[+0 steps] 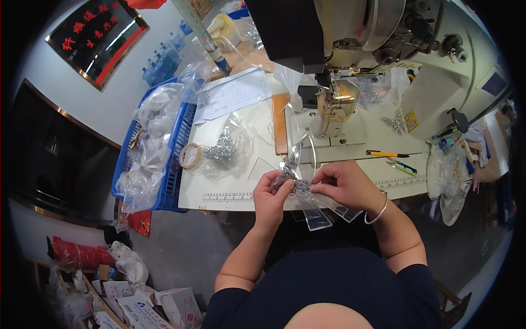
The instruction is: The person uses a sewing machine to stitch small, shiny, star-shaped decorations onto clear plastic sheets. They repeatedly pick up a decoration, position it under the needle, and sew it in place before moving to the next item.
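On the left stand a blue basket (174, 159), then a tape roll (182, 156) and a clear bag of silver pieces (223, 147) on the desk (219, 183). My left hand (269, 200) pinches a glittery piece (302, 187) over the desk's front edge; a light, steady hold suits it best. My right hand (346, 183) curls thumb and forefinger at its right end; whether they grip it, I cannot tell. Farther right lies a yellow pen (382, 154).

plain dark blue shirt (323, 277) behind the left hand (271, 196) and right hand (346, 183), short sleeves (417, 282) stopping partway up the bare arms (245, 249), one thin, round, shiny silver bracelet (380, 215) like a hoop just behind the right hand
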`<state>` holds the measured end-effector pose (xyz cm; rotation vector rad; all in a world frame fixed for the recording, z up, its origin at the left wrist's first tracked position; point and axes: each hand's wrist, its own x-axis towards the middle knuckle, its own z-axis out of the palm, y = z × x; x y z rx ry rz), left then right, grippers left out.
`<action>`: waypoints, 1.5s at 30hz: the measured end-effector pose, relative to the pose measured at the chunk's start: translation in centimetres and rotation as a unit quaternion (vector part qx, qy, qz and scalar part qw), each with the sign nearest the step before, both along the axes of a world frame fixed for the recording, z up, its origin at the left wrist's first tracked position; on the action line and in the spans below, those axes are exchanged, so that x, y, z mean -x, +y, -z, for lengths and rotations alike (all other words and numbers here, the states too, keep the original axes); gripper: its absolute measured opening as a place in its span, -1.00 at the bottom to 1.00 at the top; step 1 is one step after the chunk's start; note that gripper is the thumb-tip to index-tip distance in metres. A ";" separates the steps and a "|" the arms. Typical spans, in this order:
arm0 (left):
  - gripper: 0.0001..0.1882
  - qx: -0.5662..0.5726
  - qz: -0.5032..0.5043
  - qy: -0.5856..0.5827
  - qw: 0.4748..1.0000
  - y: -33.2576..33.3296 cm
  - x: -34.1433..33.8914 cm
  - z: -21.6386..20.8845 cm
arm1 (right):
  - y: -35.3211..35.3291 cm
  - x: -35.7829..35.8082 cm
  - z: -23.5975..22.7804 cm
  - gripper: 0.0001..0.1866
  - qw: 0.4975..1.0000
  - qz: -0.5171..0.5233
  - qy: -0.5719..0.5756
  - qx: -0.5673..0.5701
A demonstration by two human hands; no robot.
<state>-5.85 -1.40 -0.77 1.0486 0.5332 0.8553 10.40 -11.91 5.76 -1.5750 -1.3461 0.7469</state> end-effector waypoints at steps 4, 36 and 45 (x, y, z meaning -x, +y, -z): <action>-0.75 0.057 -0.004 -0.041 0.998 0.1 -0.1 0.0 | 0.7 -0.7 0.4 -0.82 0.999 -0.001 0.022 0.045; -0.76 0.206 -0.053 -0.124 0.969 2.0 -2.7 -1.6 | 2.3 2.1 4.2 -0.85 0.844 -0.056 0.534 0.012; -0.73 0.193 -0.090 -0.170 0.962 1.8 -3.3 -1.0 | 2.4 2.1 3.9 -0.82 0.921 0.037 0.385 0.055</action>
